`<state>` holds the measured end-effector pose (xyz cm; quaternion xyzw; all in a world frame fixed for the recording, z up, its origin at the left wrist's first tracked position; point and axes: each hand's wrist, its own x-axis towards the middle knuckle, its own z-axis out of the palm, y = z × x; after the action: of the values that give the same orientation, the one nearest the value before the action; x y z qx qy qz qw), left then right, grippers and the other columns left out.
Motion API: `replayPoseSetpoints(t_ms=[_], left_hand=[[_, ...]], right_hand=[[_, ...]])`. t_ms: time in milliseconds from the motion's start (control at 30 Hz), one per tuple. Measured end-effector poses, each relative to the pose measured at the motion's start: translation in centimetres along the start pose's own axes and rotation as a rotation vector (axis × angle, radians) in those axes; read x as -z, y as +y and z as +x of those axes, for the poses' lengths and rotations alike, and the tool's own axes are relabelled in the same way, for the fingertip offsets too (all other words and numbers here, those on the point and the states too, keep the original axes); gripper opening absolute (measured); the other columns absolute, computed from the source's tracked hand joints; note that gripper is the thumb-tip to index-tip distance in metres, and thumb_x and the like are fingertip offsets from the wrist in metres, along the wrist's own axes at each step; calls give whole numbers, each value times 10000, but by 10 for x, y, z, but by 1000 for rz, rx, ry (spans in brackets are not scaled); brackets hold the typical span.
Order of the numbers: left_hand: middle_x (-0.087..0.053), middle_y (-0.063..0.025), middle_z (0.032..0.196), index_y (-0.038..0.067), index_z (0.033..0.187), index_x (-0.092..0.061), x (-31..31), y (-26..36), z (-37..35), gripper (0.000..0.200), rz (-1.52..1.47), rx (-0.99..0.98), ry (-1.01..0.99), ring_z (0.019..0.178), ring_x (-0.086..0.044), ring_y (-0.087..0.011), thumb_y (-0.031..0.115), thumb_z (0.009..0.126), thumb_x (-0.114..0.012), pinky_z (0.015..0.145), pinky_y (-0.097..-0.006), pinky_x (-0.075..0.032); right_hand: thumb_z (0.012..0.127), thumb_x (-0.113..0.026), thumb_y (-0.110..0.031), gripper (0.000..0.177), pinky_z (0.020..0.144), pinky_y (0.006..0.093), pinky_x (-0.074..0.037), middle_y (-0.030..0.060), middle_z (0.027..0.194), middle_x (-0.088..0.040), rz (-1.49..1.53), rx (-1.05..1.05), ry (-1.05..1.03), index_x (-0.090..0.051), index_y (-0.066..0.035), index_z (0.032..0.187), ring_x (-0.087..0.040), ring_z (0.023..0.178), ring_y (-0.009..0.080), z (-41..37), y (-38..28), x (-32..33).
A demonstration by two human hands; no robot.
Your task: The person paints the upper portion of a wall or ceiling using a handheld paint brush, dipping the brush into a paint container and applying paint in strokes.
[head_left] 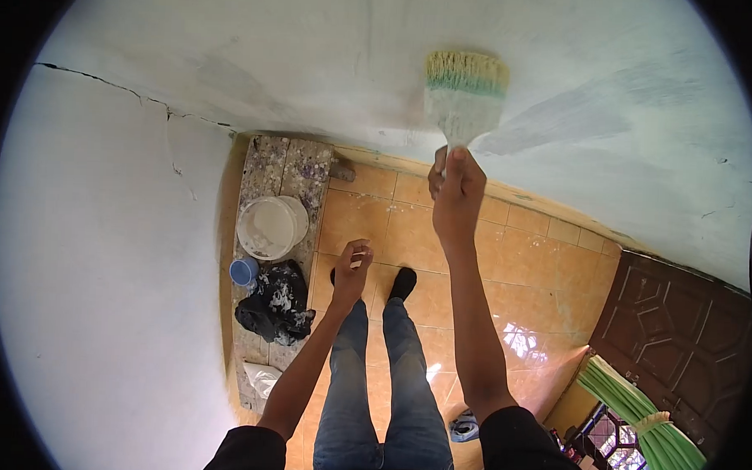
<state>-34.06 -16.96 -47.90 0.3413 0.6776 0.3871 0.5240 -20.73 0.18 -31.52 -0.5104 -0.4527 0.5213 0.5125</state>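
Observation:
My right hand (pixel 459 188) is closed around the handle of a wide paintbrush (pixel 465 110). The brush points up against the pale wall (pixel 333 51), its bristles yellowish at the tip and green lower down. Whether the bristles press on the wall is hard to tell. Lower and to the left, my left hand (pixel 354 266) hangs over the floor with loosely curled fingers and a gap between thumb and fingers. A small pale patch shows in that gap; I cannot make out a held thing. Grey, damp-looking patches mark the wall right of the brush.
A paint-spattered wooden bench (pixel 265 161) runs along the left wall, bearing a white bucket (pixel 268 229), a blue cup (pixel 243 271), a black plastic bag (pixel 274 306) and a white bag (pixel 261 378). Orange tiles (pixel 426 237) cover the floor. A brown door (pixel 671 328) and green curtain (pixel 651 419) are at right.

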Motion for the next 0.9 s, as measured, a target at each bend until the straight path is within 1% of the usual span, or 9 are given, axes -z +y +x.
replayPoseSetpoints(t_ms=[100, 200, 300, 367, 500, 600, 700, 800, 900], left_hand=[[-611, -32, 998, 91, 1143, -567, -6, 16, -1, 231, -15, -16, 9, 899, -574, -130, 130, 918, -595, 703, -256, -470], [-612, -34, 999, 95, 1144, -568, -5, 22, 1, 230, -13, -44, 1, 902, -577, -130, 124, 917, -592, 719, -259, -475], [-613, -36, 995, 89, 1136, -573, -3, 19, 0, 222, -20, 7, -5, 907, -579, -130, 124, 917, -591, 741, -266, -478], [-614, -37, 992, 85, 1130, -575, 1, 16, -1, 219, -13, 23, 3, 908, -580, -128, 128, 916, -593, 748, -270, -477], [-617, -41, 984, 81, 1124, -576, 9, -7, -1, 225, -1, -31, -1, 900, -585, -129, 141, 910, -606, 756, -275, -472], [-620, -47, 976, 79, 1123, -575, 11, 8, -8, 226, -2, -2, -20, 901, -587, -134, 138, 907, -608, 771, -274, -468], [-620, -45, 967, 77, 1117, -575, 11, 21, -16, 216, -29, 35, -38, 904, -585, -139, 131, 910, -603, 786, -272, -462], [-618, -35, 961, 79, 1111, -575, 9, 29, -21, 205, -35, -7, -64, 905, -581, -138, 126, 912, -599, 778, -272, -459], [-617, -29, 961, 84, 1109, -575, 7, 39, -20, 201, -35, -40, -76, 909, -581, -137, 119, 912, -595, 774, -278, -462]], right_hand=[[997, -399, -393, 425, 483, 254, -299, -20, 596, -349, 27, -29, 41, -409, -70, 721, -336, 527, 77, 25, 80, 15], [990, -405, -408, 430, 485, 260, -308, -16, 578, -349, -69, -189, 82, -440, -68, 729, -338, 523, 86, 5, 177, 28], [989, -406, -426, 445, 471, 266, -314, -28, 568, -347, -182, -521, 167, -470, -71, 729, -345, 500, 88, -25, 203, 33], [999, -392, -423, 422, 420, 231, -274, -50, 556, -352, -109, -576, 166, -474, -94, 748, -319, 457, 57, -22, 195, 34], [1004, -381, -429, 406, 393, 209, -226, -69, 555, -329, 191, -666, 84, -472, -110, 770, -272, 432, 31, -3, 107, 34], [1002, -385, -442, 401, 394, 203, -203, -76, 561, -310, 308, -652, 48, -472, -120, 780, -246, 438, 23, -10, 28, 26], [1002, -375, -457, 415, 406, 189, -201, -76, 559, -308, 289, -561, -32, -458, -123, 770, -250, 452, 14, -27, -59, 19], [990, -369, -488, 441, 425, 198, -215, -61, 559, -317, 201, -276, -55, -455, -105, 788, -277, 467, 29, -38, -112, 8], [997, -371, -464, 445, 441, 208, -228, -54, 567, -316, 107, -17, -2, -433, -93, 760, -291, 487, 35, -17, -117, 0]])
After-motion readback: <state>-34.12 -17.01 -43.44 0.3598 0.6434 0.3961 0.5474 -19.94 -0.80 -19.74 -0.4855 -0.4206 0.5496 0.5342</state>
